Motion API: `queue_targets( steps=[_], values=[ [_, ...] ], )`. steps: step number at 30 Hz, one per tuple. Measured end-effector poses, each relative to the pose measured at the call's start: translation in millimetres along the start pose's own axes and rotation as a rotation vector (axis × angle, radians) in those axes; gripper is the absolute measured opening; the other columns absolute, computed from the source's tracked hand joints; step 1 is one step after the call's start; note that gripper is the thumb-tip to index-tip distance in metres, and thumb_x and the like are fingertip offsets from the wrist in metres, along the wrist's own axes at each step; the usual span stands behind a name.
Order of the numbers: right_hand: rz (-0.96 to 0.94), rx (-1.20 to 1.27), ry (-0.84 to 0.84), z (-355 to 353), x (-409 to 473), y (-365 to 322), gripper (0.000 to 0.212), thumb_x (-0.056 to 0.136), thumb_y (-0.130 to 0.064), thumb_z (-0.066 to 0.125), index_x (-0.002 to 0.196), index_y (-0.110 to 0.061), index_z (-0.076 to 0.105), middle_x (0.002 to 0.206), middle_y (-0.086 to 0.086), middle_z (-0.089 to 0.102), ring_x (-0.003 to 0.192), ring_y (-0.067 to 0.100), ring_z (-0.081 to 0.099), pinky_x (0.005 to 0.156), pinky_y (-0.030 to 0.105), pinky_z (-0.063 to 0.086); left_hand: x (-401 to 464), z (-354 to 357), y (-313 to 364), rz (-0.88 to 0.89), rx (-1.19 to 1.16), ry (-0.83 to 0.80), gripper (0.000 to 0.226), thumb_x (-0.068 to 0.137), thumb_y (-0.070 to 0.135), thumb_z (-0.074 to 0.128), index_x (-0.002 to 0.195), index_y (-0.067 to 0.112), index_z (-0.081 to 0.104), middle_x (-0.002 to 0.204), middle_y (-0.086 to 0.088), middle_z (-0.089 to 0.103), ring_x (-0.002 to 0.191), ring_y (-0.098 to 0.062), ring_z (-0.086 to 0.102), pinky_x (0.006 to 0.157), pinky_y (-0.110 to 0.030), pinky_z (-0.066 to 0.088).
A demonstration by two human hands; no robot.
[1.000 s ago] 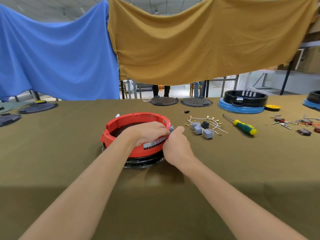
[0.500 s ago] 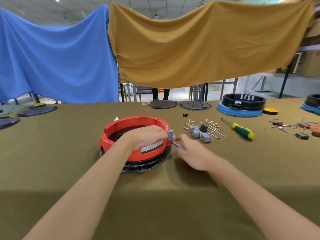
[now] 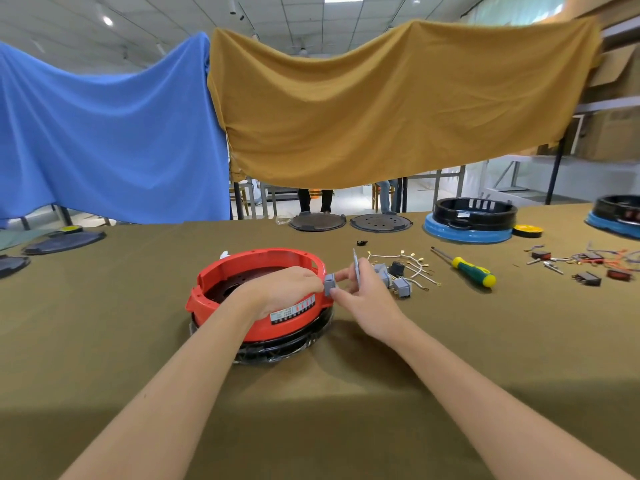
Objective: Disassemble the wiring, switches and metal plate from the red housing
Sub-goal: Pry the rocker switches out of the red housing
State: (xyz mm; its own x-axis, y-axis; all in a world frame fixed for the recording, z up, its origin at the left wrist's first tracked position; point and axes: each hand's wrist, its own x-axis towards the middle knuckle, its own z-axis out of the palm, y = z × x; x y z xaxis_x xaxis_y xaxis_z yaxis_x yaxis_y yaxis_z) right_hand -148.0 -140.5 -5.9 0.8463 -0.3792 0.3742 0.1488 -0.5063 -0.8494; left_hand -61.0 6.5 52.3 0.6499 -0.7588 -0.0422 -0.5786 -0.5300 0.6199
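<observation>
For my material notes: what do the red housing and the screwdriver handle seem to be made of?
Red housing: likely moulded plastic, smooth with a soft sheen, ribs and notches in its rim. Screwdriver handle: probably plastic or rubbery grip, green and yellow; shaft looks like metal.

Housing (image 3: pixel 242 271): on the table (image 3: pixel 138 341), centre.
Left hand (image 3: pixel 280 289): over the housing's right rim.
Right hand (image 3: pixel 367 299): just right of it.
Loose switches (image 3: pixel 398 282): right of the hands.
Screwdriver (image 3: pixel 467 270): further right.
Discs (image 3: pixel 349 222): behind, at the far edge.
</observation>
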Motion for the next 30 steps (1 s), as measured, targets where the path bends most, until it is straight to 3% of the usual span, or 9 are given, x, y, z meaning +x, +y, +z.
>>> queue_targets(
  steps=[5, 8, 11, 13, 16, 18, 21, 26, 30],
  values=[
    [0.007, 0.125, 0.047, 7.9, -1.7, 7.3, 0.035, 0.089, -0.011, 0.067, 0.080, -0.019, 0.035, 0.084, 0.000, 0.054, 0.068, 0.013, 0.044, 0.067, 0.033, 0.046, 0.6, 1.3, 0.1, -0.004, 0.004, 0.030, 0.019, 0.095, 0.031, 0.050, 0.087, 0.026, 0.067, 0.099, 0.005, 0.069, 0.096, -0.015, 0.063, 0.084, -0.035, 0.048],
    [0.053, 0.183, 0.138, 6.0, -0.6, 7.1, 0.031, 0.087, -0.009, 0.065, 0.081, -0.017, 0.036, 0.081, 0.003, 0.046, 0.068, 0.012, 0.039, 0.065, 0.028, 0.039, -1.0, 3.2, 0.8, 0.036, 0.073, 0.059, 0.029, 0.091, 0.031, 0.053, 0.102, 0.008, 0.067, 0.101, -0.009, 0.069, 0.087, -0.016, 0.059, 0.088, -0.046, 0.049],
    [0.170, 0.280, 0.280, 1.5, 1.0, 11.7, 0.022, 0.086, -0.008, 0.059, 0.084, -0.015, 0.039, 0.083, 0.005, 0.046, 0.076, 0.018, 0.045, 0.074, 0.042, 0.048, -1.9, 8.6, -1.6, 0.086, 0.193, 0.141, 0.034, 0.088, 0.029, 0.054, 0.097, -0.003, 0.061, 0.081, -0.010, 0.058, 0.071, -0.019, 0.050, 0.071, -0.041, 0.046],
    [0.252, 0.338, 0.314, -0.5, 3.8, 13.8, 0.019, 0.086, -0.007, 0.055, 0.085, -0.016, 0.038, 0.081, 0.003, 0.047, 0.079, 0.021, 0.050, 0.080, 0.048, 0.053, -2.9, 13.3, -2.4, 0.107, 0.309, 0.205, 0.029, 0.089, 0.029, 0.054, 0.087, 0.000, 0.055, 0.076, -0.005, 0.057, 0.064, -0.018, 0.047, 0.062, -0.035, 0.038],
    [0.276, 0.336, 0.319, -3.4, 7.0, 16.6, 0.018, 0.088, -0.005, 0.052, 0.086, -0.016, 0.038, 0.084, 0.001, 0.049, 0.081, 0.020, 0.054, 0.085, 0.052, 0.055, -5.0, 20.5, -3.5, 0.159, 0.522, 0.284, 0.022, 0.092, 0.032, 0.047, 0.078, 0.016, 0.044, 0.076, 0.000, 0.057, 0.067, -0.018, 0.051, 0.063, -0.036, 0.041],
    [0.241, 0.228, 0.324, -13.1, 9.8, 19.6, 0.016, 0.087, -0.007, 0.056, 0.089, -0.015, 0.042, 0.088, 0.003, 0.054, 0.078, 0.020, 0.056, 0.078, 0.050, 0.055, -3.8, 21.0, -6.1, 0.202, 0.619, 0.308, 0.019, 0.093, 0.035, 0.043, 0.082, 0.019, 0.044, 0.079, 0.000, 0.057, 0.070, -0.019, 0.052, 0.066, -0.037, 0.045],
    [0.205, 0.088, 0.424, -41.3, 20.5, 27.3, 0.018, 0.087, -0.010, 0.059, 0.087, -0.019, 0.043, 0.083, 0.000, 0.054, 0.068, 0.012, 0.050, 0.056, 0.031, 0.040, 1.3, 16.8, -13.5, 0.279, 0.681, 0.321, 0.020, 0.092, 0.036, 0.042, 0.080, 0.020, 0.043, 0.075, 0.002, 0.056, 0.065, -0.016, 0.051, 0.062, -0.036, 0.043],
    [0.275, -0.082, 0.536, -78.5, 39.4, 48.6, 0.024, 0.092, -0.016, 0.059, 0.083, -0.021, 0.037, 0.076, 0.000, 0.048, 0.061, 0.013, 0.042, 0.053, 0.029, 0.032, 14.6, 17.1, -22.5, 0.459, 0.801, 0.445, 0.029, 0.095, 0.042, 0.037, 0.074, 0.023, 0.041, 0.064, 0.008, 0.050, 0.053, -0.008, 0.047, 0.050, -0.026, 0.033],
    [0.338, -0.158, 0.490, -80.9, 42.5, 71.9, 0.027, 0.093, -0.019, 0.064, 0.083, -0.022, 0.039, 0.081, 0.001, 0.054, 0.064, 0.011, 0.046, 0.052, 0.027, 0.032, 21.6, 25.7, -28.4, 0.543, 0.965, 0.672, 0.041, 0.096, 0.044, 0.030, 0.075, 0.019, 0.056, 0.064, 0.005, 0.057, 0.054, -0.016, 0.052, 0.046, -0.029, 0.036]
  ],
)
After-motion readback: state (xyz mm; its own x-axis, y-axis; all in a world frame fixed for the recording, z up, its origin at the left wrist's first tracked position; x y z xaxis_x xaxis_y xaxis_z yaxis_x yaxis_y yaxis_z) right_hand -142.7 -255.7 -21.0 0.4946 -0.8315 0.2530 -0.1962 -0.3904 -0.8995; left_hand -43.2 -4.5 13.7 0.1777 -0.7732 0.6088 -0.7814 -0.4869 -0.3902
